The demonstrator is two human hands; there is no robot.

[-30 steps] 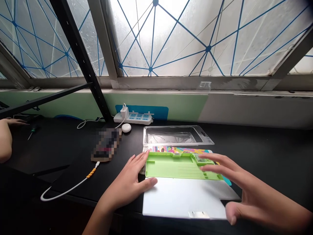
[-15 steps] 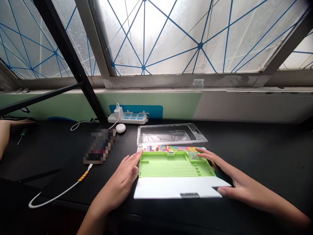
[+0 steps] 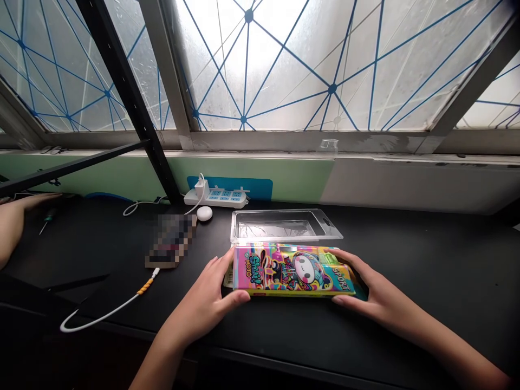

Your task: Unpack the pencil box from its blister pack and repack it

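A colourful pencil case (image 3: 292, 271) with a cartoon figure on its lid lies closed on the black desk, its long side towards me. My left hand (image 3: 211, 292) holds its left end, fingers along the side and back, thumb at the front edge. My right hand (image 3: 365, 279) grips the right end, thumb in front and fingers behind at the back corner. Part of a flat printed piece shows beneath the case's right end, mostly hidden by my right hand. Just behind the case lies a clear plastic package tray (image 3: 284, 225).
To the left lies a blurred phone-like device (image 3: 170, 241) with a white cable (image 3: 105, 319). Behind it are a round white case (image 3: 204, 213) and a power strip (image 3: 227, 198) against the wall. Another person's arm (image 3: 10, 227) and a small screwdriver (image 3: 49, 218) are at far left.
The pencil case's lid has swung shut, covering the light green inside and hiding the white flap that lay towards me. Both thumbs now rest at the front edge. The view has tilted slightly.
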